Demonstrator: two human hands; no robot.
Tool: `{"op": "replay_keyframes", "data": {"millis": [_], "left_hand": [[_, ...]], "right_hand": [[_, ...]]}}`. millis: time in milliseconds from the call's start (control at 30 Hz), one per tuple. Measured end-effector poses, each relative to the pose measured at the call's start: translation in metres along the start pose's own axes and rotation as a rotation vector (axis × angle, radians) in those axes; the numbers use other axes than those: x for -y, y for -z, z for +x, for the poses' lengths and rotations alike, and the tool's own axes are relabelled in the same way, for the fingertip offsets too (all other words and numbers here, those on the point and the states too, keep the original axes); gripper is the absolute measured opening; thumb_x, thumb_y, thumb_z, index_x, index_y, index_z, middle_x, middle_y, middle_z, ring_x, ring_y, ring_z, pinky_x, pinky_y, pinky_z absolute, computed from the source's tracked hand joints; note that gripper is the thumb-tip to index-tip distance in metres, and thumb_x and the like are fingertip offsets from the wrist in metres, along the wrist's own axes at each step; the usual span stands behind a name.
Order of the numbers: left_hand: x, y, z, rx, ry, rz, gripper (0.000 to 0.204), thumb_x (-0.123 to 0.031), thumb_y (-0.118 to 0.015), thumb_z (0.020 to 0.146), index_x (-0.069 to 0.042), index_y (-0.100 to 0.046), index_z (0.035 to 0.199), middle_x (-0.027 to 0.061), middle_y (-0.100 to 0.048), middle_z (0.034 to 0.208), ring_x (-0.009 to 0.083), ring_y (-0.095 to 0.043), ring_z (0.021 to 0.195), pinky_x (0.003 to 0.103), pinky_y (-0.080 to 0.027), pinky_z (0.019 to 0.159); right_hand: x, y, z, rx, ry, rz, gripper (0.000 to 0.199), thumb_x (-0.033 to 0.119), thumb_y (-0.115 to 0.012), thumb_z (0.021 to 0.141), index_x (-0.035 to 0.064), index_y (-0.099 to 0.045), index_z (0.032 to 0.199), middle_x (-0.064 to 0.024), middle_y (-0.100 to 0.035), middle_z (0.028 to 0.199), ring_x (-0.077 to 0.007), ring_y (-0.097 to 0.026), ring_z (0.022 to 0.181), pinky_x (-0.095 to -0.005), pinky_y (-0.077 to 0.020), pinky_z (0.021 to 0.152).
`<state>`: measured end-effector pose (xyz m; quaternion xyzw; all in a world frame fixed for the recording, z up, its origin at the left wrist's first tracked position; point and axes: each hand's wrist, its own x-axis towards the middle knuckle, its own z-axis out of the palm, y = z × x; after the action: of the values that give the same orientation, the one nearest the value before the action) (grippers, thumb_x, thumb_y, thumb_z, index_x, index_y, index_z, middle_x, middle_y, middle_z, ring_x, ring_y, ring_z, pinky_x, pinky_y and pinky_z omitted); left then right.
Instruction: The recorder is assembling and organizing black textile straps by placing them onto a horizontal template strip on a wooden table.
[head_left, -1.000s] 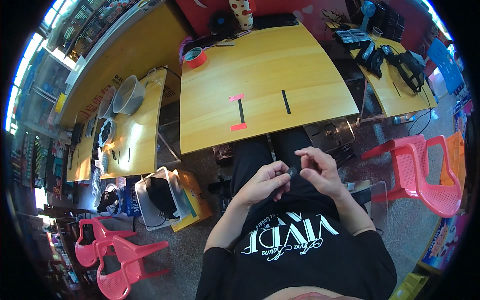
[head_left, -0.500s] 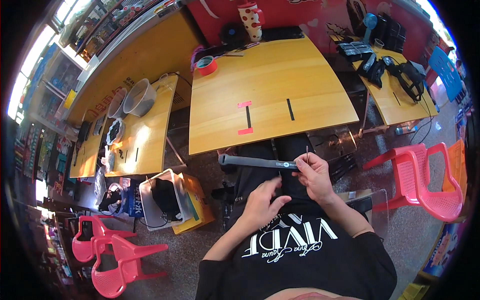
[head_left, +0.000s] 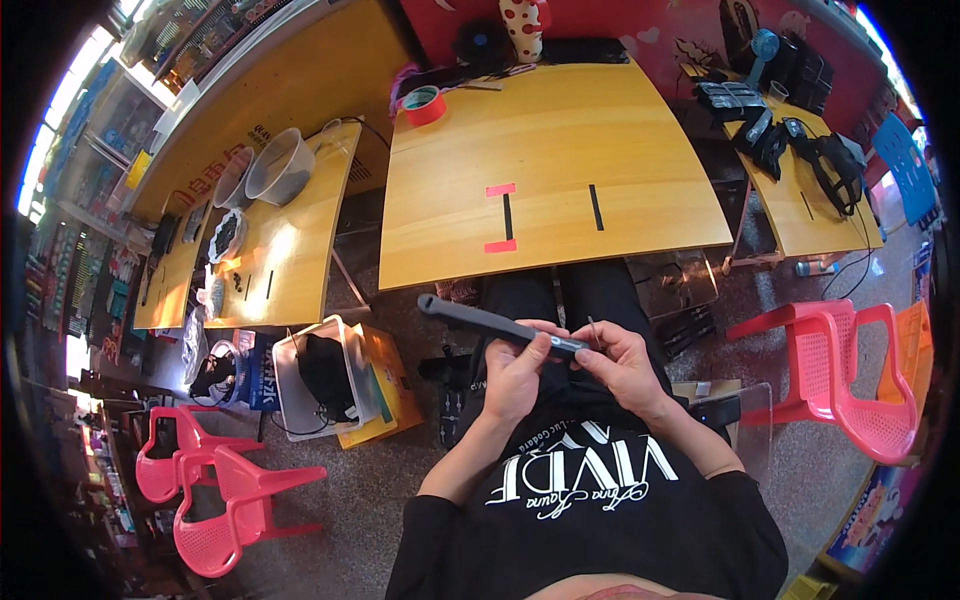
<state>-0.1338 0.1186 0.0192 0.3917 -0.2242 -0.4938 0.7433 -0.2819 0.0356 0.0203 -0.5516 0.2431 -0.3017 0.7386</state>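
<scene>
I sit at a yellow wooden table [head_left: 560, 150] with my hands over my lap. My left hand [head_left: 518, 368] grips a long dark grey handle-like tool [head_left: 470, 315] that sticks out to the left. My right hand [head_left: 618, 362] pinches the tool's right end, and a thin pin-like piece stands up between its fingers. On the table lie red tape marks [head_left: 500, 218] and a black strip [head_left: 596, 207].
A red tape roll [head_left: 425, 104] sits at the table's far left corner. A side table [head_left: 250, 230] at left carries clear bowls. An open bin [head_left: 320, 375] stands on the floor beside my left. Red plastic chairs [head_left: 850, 370] stand at right and lower left. Dark gear lies on the right table [head_left: 800, 150].
The long dark tool has come into both hands and now lies across my lap pointing left. My left hand moved up onto it; my right hand stays at its right end.
</scene>
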Motion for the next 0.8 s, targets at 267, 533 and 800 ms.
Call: {"op": "replay_keyframes", "data": {"millis": [267, 533, 800], "left_hand": [[-0.004, 0.004, -0.003, -0.05, 0.042, -0.07, 0.015, -0.015, -0.065, 0.092, -0.001, -0.065, 0.098, 0.0117, -0.069, 0.092, 0.0141, -0.065, 0.076, 0.023, -0.05, 0.06], [-0.056, -0.041, -0.022, 0.128, -0.797, 1.657, 0.035, -0.012, -0.076, 0.076, 0.0, -0.06, 0.104, 0.0157, -0.064, 0.102, 0.0322, -0.063, 0.086, 0.037, -0.052, 0.073], [-0.017, 0.006, 0.0, 0.313, 0.482, 0.311, 0.024, -0.019, -0.05, 0.1, -0.001, -0.057, 0.115, 0.0011, -0.056, 0.068, 0.007, -0.051, 0.054, 0.019, -0.042, 0.05]], "right_hand": [[0.013, -0.002, -0.002, -0.03, 0.3, -0.433, 0.013, 0.001, -0.067, 0.084, -0.0017, -0.063, 0.096, -0.0057, -0.06, 0.08, -0.0089, -0.054, 0.067, -0.0234, -0.0432, 0.06], [0.03, 0.018, 0.006, 0.087, 0.152, -0.406, 0.011, 0.008, -0.062, 0.091, -0.002, -0.062, 0.088, -0.0047, -0.059, 0.071, -0.0098, -0.055, 0.065, -0.0241, -0.0437, 0.061], [0.028, 0.021, 0.01, -0.061, 0.182, -0.396, 0.012, 0.005, -0.051, 0.097, 0.0015, -0.062, 0.098, -0.0009, -0.057, 0.074, -0.0073, -0.053, 0.066, -0.0218, -0.0427, 0.059]]}}
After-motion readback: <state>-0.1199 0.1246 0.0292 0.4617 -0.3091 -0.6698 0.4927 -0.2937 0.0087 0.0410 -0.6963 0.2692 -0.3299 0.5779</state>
